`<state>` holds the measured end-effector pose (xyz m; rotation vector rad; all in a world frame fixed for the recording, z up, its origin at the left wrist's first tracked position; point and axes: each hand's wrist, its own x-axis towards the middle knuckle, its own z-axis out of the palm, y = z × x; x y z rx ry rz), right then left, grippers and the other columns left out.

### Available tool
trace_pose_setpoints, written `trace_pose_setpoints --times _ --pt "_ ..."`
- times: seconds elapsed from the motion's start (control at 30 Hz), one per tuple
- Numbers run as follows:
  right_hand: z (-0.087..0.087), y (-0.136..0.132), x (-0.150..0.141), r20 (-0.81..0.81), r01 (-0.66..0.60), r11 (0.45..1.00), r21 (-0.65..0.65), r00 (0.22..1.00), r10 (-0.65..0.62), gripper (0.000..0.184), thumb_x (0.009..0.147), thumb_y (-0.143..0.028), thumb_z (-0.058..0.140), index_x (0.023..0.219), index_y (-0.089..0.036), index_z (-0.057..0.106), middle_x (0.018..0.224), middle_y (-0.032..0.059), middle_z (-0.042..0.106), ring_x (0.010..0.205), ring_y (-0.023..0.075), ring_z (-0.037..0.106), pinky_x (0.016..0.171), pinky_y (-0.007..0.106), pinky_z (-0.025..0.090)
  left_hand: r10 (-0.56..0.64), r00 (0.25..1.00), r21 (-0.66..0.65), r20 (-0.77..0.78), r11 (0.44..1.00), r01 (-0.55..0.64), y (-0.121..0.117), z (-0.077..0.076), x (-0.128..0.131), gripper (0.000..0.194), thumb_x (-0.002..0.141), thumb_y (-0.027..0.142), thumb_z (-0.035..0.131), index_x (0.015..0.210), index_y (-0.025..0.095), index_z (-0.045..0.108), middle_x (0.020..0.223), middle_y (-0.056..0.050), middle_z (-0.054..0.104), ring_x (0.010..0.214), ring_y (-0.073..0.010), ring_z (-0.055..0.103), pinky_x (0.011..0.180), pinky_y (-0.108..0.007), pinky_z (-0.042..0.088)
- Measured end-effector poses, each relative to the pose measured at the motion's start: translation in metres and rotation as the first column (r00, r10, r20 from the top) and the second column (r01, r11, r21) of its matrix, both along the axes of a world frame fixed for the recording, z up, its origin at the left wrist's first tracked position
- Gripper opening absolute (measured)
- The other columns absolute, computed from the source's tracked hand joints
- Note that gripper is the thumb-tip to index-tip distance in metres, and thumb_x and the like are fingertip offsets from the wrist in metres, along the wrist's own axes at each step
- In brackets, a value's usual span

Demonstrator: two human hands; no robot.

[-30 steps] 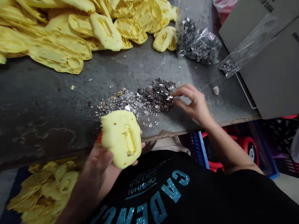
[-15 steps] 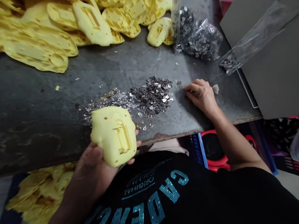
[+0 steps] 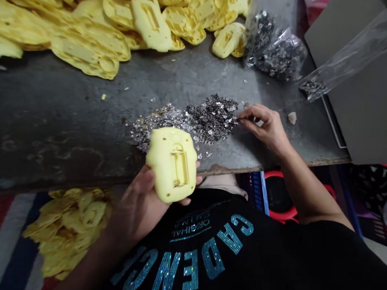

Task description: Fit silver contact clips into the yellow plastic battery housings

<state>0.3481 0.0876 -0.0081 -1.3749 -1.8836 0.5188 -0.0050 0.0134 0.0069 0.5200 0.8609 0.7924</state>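
Observation:
My left hand [image 3: 147,203] holds a yellow plastic shell [image 3: 162,160] from below, fingers wrapped round its edges. The shell's outer face is turned up, showing a recessed battery compartment and small screw holes. Over the metal table, my right hand [image 3: 261,124] is closed in a pinch at the right edge of a heap of small metal pieces [image 3: 214,118]. A tiny dark metal piece [image 3: 239,119] seems to sit between thumb and forefinger, mostly covered by them. The heap spreads left, partly behind the shell.
Many yellow shells [image 3: 85,54] are piled along the back of the table [image 3: 69,126]. Clear plastic bags [image 3: 281,54] of metal pieces stand at the back right, beside a grey box [image 3: 359,92]. More yellow shells [image 3: 74,229] lie below at left; a blue crate [image 3: 258,192] is below at right.
The view has shifted, so the table's contents sit further right. My right hand has come closer to the metal heap, still pinched. My left hand keeps the shell, now turned slightly more upright.

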Motion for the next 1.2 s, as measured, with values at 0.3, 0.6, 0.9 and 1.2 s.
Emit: trace_pose_setpoints --times 0.3,0.6,0.9,1.2 --pt "0.033 -0.044 -0.076 -0.373 -0.332 0.941 -0.069 0.883 0.284 0.012 0.102 -0.034 0.081 0.103 -0.022 0.08 0.097 -0.0004 0.081 0.086 0.0132 0.072 0.079 0.029 0.056 -0.091 0.971 -0.047 0.22 0.993 0.104 -0.007 -0.002 0.011 0.077 0.092 0.062 0.088 0.153 0.021 0.065 0.13 -0.018 0.084 0.103 -0.0389 0.087 0.056 -0.031 0.069" --pt "0.044 -0.048 -0.099 -0.19 -0.408 0.908 0.093 0.888 0.419 0.004 0.104 -0.021 0.076 0.106 -0.023 0.076 0.101 0.0002 0.082 0.094 0.0157 0.076 0.086 0.034 0.061 -0.121 0.921 0.036 0.371 0.993 0.116 -0.017 -0.012 0.004 0.059 0.103 0.06 0.076 0.147 0.02 0.07 0.132 -0.015 0.085 0.108 -0.04 0.087 0.059 -0.028 0.071" --pt "0.059 -0.051 -0.095 0.095 -0.447 0.884 0.137 0.894 0.437 0.009 0.111 -0.029 0.068 0.114 -0.024 0.075 0.106 0.0046 0.079 0.099 0.0199 0.074 0.087 0.037 0.06 -0.102 0.943 0.023 0.318 0.995 0.1 -0.019 -0.005 0.008 0.069 0.099 0.064 0.079 0.149 0.017 0.067 0.134 -0.017 0.083 0.105 -0.0397 0.087 0.056 -0.028 0.069" --pt "0.07 -0.045 -0.101 0.414 -0.541 0.833 0.112 0.788 0.456 0.023 0.117 -0.034 0.05 0.114 -0.026 0.071 0.101 0.0058 0.07 0.097 0.0243 0.066 0.086 0.044 0.058 -0.068 0.964 -0.121 0.257 0.987 0.102 -0.021 0.002 0.012 0.081 0.082 0.072 0.092 0.144 0.024 0.074 0.138 -0.016 0.082 0.096 -0.04 0.088 0.046 -0.025 0.062"
